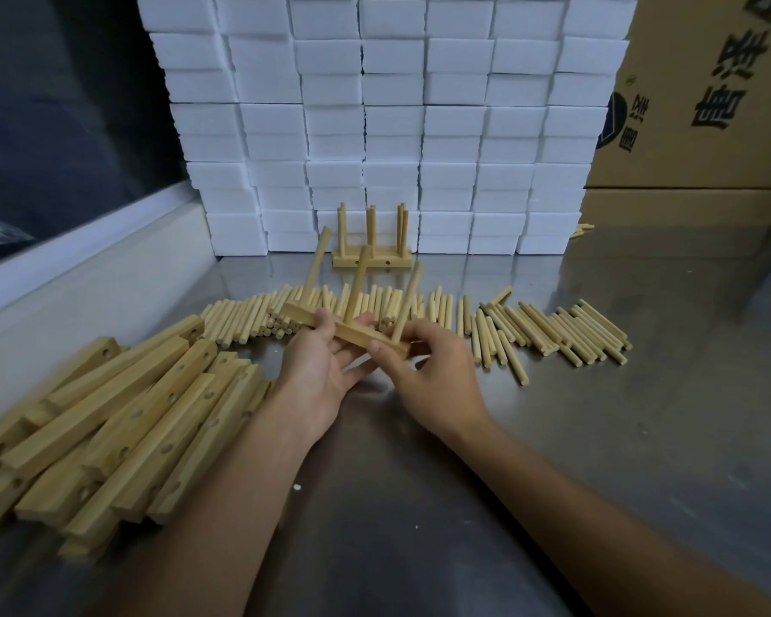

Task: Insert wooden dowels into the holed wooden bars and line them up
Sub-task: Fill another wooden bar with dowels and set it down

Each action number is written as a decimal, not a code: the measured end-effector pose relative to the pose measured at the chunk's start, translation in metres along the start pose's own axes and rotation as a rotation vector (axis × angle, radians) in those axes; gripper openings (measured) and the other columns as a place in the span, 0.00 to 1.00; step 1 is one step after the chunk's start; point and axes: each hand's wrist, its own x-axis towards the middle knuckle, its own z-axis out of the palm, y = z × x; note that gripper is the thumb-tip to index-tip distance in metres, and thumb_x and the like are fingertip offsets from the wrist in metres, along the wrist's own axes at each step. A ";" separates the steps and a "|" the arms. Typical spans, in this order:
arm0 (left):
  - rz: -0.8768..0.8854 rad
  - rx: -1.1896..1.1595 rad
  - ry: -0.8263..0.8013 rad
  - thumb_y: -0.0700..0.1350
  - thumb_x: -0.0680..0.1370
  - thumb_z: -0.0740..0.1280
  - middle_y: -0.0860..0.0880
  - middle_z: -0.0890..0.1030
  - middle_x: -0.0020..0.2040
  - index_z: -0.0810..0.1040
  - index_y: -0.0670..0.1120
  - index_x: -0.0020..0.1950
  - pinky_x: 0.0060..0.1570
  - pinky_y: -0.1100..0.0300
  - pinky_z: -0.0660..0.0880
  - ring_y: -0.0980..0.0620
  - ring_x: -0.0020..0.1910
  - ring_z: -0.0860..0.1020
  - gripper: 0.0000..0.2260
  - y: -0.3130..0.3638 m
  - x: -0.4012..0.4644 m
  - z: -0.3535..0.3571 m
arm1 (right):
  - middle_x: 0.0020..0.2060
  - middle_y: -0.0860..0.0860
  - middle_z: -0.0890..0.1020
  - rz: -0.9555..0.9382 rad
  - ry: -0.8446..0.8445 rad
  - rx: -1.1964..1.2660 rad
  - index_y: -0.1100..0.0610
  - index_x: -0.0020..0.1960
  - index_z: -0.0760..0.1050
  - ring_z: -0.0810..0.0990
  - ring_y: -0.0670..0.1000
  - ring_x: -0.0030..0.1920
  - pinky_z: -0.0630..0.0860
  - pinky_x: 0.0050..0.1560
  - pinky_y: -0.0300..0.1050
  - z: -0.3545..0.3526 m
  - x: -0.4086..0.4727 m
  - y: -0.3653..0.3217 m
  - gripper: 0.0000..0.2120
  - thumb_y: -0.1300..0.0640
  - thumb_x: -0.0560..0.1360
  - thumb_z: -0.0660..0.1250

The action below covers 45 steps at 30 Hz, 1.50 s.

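White foam blocks [388,126] back my steel table [642,416]. My left hand [319,367] cradles the light, stiff bar [343,331] underneath; my right hand [428,371] pinches the third dowel [407,305] low, probably seating it.

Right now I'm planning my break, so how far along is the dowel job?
Early. Done: finished racks stand by the white boxes. In hand: the left hand holds a bar with three dowels up, the right hand at the last dowel. Left: a pile of bars and loose dowels.
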 end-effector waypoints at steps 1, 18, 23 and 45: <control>0.003 -0.001 -0.014 0.50 0.86 0.52 0.42 0.83 0.59 0.72 0.49 0.53 0.45 0.48 0.80 0.44 0.53 0.84 0.11 0.000 -0.001 0.000 | 0.40 0.45 0.82 0.009 -0.014 -0.009 0.53 0.50 0.82 0.79 0.43 0.43 0.76 0.43 0.34 0.000 0.001 0.001 0.06 0.52 0.75 0.73; -0.044 0.039 0.021 0.47 0.83 0.61 0.40 0.84 0.45 0.74 0.41 0.54 0.34 0.56 0.81 0.46 0.37 0.85 0.10 -0.001 0.011 -0.004 | 0.37 0.47 0.82 0.169 0.067 -0.160 0.55 0.50 0.84 0.78 0.44 0.36 0.78 0.42 0.41 -0.035 0.121 0.032 0.07 0.53 0.75 0.74; -0.061 0.010 0.013 0.46 0.83 0.62 0.43 0.83 0.37 0.75 0.40 0.53 0.33 0.57 0.81 0.48 0.34 0.85 0.10 -0.001 0.014 -0.005 | 0.43 0.59 0.85 0.239 0.038 -0.294 0.66 0.46 0.82 0.80 0.50 0.39 0.80 0.45 0.50 -0.015 0.172 0.054 0.13 0.54 0.74 0.75; -0.084 0.048 0.018 0.47 0.83 0.62 0.46 0.84 0.37 0.78 0.41 0.55 0.36 0.57 0.82 0.49 0.34 0.84 0.11 0.001 0.014 -0.005 | 0.48 0.55 0.80 0.318 0.027 -0.538 0.59 0.52 0.73 0.81 0.56 0.48 0.79 0.46 0.49 0.030 0.219 0.074 0.08 0.60 0.74 0.68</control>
